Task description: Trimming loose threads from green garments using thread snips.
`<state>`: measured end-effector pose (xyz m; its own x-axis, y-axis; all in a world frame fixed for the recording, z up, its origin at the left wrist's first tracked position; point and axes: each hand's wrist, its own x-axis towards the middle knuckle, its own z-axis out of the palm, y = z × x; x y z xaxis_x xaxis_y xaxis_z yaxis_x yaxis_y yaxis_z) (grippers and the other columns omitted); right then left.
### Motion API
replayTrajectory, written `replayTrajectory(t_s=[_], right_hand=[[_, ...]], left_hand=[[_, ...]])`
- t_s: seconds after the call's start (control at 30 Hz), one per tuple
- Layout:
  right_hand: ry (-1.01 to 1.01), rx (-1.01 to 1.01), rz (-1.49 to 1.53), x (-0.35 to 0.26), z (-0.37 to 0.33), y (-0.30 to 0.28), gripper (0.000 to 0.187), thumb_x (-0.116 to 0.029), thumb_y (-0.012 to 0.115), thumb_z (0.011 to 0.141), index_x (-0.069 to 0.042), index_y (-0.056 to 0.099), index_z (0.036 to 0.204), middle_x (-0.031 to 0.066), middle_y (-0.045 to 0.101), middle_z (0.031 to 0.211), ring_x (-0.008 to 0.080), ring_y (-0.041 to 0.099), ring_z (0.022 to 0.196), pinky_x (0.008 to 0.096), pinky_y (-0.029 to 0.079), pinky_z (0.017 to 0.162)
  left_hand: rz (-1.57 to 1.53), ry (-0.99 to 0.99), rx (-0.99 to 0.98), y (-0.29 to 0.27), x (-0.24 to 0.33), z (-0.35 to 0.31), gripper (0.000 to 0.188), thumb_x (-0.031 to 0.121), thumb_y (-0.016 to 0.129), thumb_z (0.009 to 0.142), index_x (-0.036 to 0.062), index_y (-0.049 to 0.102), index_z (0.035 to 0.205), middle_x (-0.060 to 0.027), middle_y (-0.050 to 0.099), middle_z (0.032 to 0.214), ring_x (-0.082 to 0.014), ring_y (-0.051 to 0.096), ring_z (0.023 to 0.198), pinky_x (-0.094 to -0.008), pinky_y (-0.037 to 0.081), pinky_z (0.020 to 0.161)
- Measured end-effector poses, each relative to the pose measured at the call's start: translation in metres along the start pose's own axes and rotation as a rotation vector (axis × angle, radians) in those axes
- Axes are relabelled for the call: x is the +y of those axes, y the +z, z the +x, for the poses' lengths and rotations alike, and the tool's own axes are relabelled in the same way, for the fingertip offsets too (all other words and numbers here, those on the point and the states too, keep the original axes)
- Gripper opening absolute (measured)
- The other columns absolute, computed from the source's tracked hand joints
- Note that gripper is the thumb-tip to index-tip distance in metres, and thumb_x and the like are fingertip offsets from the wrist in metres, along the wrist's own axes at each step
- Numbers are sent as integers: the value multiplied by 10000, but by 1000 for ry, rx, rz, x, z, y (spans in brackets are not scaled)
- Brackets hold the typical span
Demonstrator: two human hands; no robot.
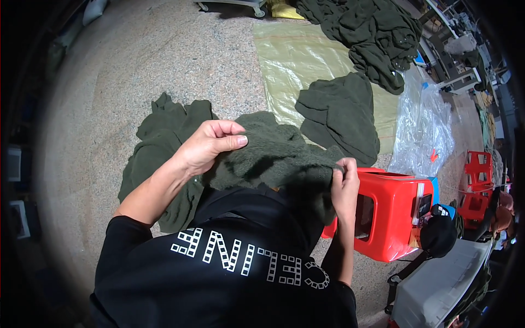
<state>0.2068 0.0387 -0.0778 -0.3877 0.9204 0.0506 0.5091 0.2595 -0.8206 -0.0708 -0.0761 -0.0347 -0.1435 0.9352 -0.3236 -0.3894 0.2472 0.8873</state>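
A dark green fleecy garment (273, 150) is stretched over my lap, its fuzzy side up. My left hand (210, 143) pinches it near its upper left part, thumb and fingers pressed together. At its right end my right hand (344, 183) grips the edge between thumb and curled fingers. More dark green cloth (158, 147) hangs or lies bunched to the left, beside my left forearm; whether it is the same piece I cannot tell. A folded dark green piece (342, 117) lies ahead, partly on a yellowish plastic sheet (301, 52).
A red plastic stool (385, 218) stands close on my right, with a black round object (438, 236) beside it. Clear plastic film (421, 131) lies beyond. A large dark green cloth pile (366, 33) is at the far right. A grey-white bin (437, 284) stands at lower right.
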Motion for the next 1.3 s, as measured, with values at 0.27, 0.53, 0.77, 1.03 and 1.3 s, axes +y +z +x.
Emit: replayTrajectory(t_s=[0.27, 0.53, 0.77, 1.03, 1.3], right_hand=[[-64, 147, -39, 16, -8, 4, 142, 42, 470, 783, 16, 466, 922, 115, 504, 842, 203, 518, 792, 275, 413, 741], [-14, 86, -104, 47, 2, 45, 120, -6, 468, 779, -17, 495, 896, 184, 479, 622, 256, 494, 535, 330, 416, 543], [-166, 150, -54, 61, -1, 41, 209, -28, 438, 785, -67, 539, 964, 189, 555, 756, 387, 552, 650, 433, 446, 573], [28, 127, 377, 30, -21, -1, 235, 48, 481, 763, -4, 512, 991, 182, 597, 888, 349, 587, 865, 366, 462, 718], [-479, -12, 141, -67, -26, 20, 252, 15, 494, 755, -24, 562, 995, 152, 564, 832, 325, 558, 746, 389, 459, 652]], left_hand=[[-427, -147, -74, 14, -4, -5, 163, 38, 598, 806, 18, 598, 968, -37, 636, 878, -106, 592, 843, -258, 462, 809], [-841, -163, -164, 41, -4, 4, 195, 25, 541, 820, 7, 568, 1012, -84, 624, 983, -177, 601, 897, -308, 465, 847], [-730, -193, 21, 58, -4, -4, 542, 34, 522, 735, -53, 371, 1249, -219, 490, 1187, -346, 495, 1082, -454, 380, 959], [-582, -177, -7, 14, -11, 31, 303, 153, 612, 806, 5, 545, 1061, -123, 574, 1074, -280, 536, 1013, -415, 432, 900], [472, 258, -131, 81, -9, 28, 72, 32, 617, 772, -27, 619, 814, -5, 572, 788, -89, 509, 748, -227, 404, 685]])
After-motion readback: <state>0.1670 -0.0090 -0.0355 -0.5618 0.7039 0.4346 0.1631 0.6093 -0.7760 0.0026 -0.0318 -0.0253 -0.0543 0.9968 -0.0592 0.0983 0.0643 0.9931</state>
